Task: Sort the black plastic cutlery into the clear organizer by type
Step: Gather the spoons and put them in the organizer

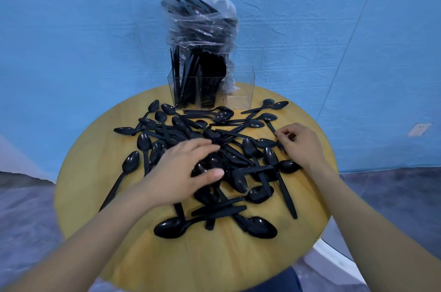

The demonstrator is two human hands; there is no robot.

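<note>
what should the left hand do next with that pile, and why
Probably close the left hand on a few spoons beneath it and carry them to the organizer's empty right compartment: the other compartments already hold cutlery, and the loose pieces look like spoons.

My left hand [188,167] rests on the spoon pile [214,148] on the tabletop [195,258]; my right hand [299,141] pinches a spoon handle [272,128] near the organizer [212,87].

A staged recording corner, it seems: a wrinkled blue backdrop sheet [310,29] hangs behind one small round wooden desk [191,256].
</note>
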